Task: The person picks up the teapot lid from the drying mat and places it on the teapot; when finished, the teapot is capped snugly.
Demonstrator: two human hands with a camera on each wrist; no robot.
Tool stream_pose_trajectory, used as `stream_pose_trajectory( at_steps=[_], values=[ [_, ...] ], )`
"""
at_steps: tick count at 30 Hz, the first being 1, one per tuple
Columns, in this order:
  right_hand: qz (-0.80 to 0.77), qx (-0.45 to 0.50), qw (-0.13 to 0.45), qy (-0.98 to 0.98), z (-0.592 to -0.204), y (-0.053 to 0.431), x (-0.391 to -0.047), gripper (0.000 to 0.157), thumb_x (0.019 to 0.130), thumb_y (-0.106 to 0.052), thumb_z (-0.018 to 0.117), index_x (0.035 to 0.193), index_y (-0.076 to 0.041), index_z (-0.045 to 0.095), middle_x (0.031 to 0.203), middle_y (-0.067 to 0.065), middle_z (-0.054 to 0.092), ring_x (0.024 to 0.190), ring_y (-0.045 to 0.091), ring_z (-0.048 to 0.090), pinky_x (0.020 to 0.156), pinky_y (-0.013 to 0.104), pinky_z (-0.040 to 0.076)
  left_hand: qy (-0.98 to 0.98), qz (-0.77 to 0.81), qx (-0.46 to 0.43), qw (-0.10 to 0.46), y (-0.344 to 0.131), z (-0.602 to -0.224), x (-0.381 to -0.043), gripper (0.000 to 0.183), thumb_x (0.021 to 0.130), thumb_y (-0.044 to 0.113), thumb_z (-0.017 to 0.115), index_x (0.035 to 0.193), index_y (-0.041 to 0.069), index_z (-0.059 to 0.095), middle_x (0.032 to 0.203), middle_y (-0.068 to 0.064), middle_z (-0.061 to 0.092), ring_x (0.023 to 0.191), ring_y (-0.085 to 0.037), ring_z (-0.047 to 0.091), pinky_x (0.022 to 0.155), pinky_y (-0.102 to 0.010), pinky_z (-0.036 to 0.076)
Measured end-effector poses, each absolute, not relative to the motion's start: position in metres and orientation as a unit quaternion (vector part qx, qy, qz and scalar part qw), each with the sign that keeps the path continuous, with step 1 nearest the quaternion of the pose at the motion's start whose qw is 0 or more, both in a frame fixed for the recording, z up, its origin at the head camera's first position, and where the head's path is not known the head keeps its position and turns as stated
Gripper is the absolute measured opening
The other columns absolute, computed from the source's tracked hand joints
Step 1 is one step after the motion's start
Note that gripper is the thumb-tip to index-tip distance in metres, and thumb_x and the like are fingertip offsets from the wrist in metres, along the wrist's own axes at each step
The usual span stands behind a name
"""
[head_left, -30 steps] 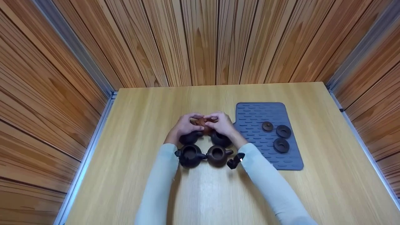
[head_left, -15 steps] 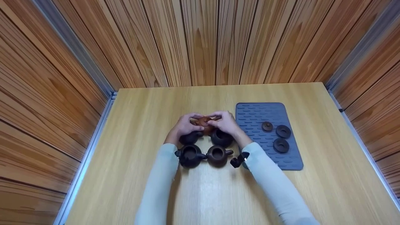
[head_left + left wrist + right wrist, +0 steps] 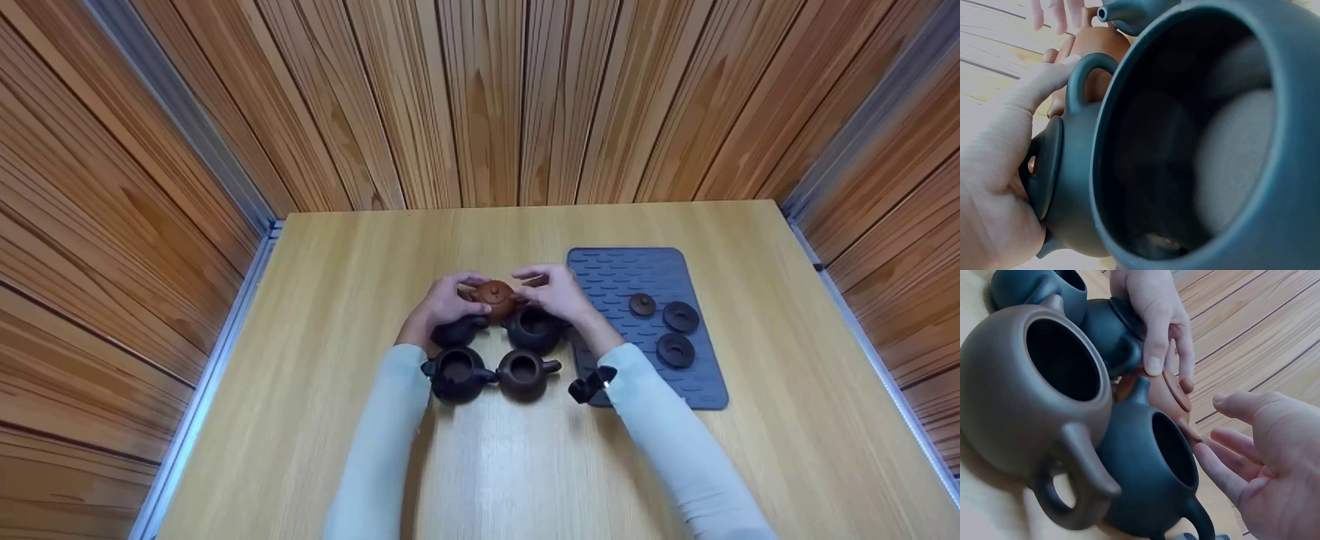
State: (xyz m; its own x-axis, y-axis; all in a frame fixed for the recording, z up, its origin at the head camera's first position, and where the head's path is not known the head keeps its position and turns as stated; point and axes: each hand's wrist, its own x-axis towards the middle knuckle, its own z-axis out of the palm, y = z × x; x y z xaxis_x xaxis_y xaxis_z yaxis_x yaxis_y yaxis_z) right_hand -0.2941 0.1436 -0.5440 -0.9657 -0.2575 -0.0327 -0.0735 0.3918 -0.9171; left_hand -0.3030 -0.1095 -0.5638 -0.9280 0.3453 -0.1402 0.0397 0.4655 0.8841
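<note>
Left hand, I see, pinches the round, reddish-brown clay teapot; right hand, loosely spread, holds nothing beside its spout.

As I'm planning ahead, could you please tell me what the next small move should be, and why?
I'd suggest the right hand, which seems to hold nothing, reach to the grey mat for the small brown lid. The reddish-brown teapot already wears a reddish lid, while the dark brown teapot stands open, and its colour looks close to the small lid's.
</note>
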Motion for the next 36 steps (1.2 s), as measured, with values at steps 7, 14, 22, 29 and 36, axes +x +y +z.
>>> stream_pose_trajectory(
  at_steps=[7,14,22,29,36],
  values=[
    [-0.531,-0.1,0.05,0.84,-0.541,0.166,-0.293,0.034,0.101,-0.003,0.08,0.133,0.006,0.078,0.131,0.034,0.078,0.12,0.042,0.079,0.082,0.012,0.057,0.841,0.507,0.11,0.152,-0.108,-0.564,-0.303,0.053,0.097,0.006,0.087,0.148,0.006,0.071,0.149,-0.02,0.074,0.137,-0.038,0.073,0.116,-0.043,0.058],
    [-0.518,-0.101,0.018,0.849,-0.544,0.195,-0.293,0.031,0.101,0.0,0.079,0.132,0.006,0.079,0.133,0.034,0.077,0.122,0.048,0.078,0.081,0.01,0.056,0.841,0.508,0.116,0.148,-0.109,-0.565,-0.303,0.052,0.098,0.006,0.087,0.147,0.005,0.071,0.149,-0.02,0.074,0.136,-0.038,0.073,0.115,-0.04,0.058],
    [-0.489,-0.096,-0.022,0.867,-0.547,0.23,-0.29,0.029,0.102,-0.003,0.08,0.13,0.004,0.08,0.131,0.027,0.081,0.121,0.04,0.077,0.094,0.016,0.055,0.847,0.496,0.126,0.145,-0.11,-0.566,-0.304,0.053,0.097,0.007,0.088,0.147,0.006,0.071,0.15,-0.019,0.074,0.137,-0.038,0.073,0.117,-0.044,0.057],
    [-0.47,-0.069,-0.029,0.879,-0.549,0.26,-0.282,0.03,0.106,-0.007,0.077,0.134,0.001,0.079,0.139,0.027,0.078,0.136,0.047,0.07,0.121,0.059,0.052,0.853,0.487,0.132,0.137,-0.112,-0.566,-0.304,0.053,0.097,0.01,0.088,0.147,0.007,0.072,0.15,-0.018,0.074,0.136,-0.037,0.073,0.119,-0.046,0.056],
    [-0.477,-0.042,-0.03,0.877,-0.55,0.285,-0.272,0.033,0.107,-0.008,0.075,0.138,0.004,0.076,0.142,0.029,0.076,0.14,0.047,0.067,0.123,0.062,0.048,0.85,0.491,0.131,0.14,-0.111,-0.565,-0.304,0.053,0.097,0.009,0.088,0.148,0.006,0.071,0.151,-0.018,0.074,0.138,-0.037,0.072,0.121,-0.046,0.055]
  ],
)
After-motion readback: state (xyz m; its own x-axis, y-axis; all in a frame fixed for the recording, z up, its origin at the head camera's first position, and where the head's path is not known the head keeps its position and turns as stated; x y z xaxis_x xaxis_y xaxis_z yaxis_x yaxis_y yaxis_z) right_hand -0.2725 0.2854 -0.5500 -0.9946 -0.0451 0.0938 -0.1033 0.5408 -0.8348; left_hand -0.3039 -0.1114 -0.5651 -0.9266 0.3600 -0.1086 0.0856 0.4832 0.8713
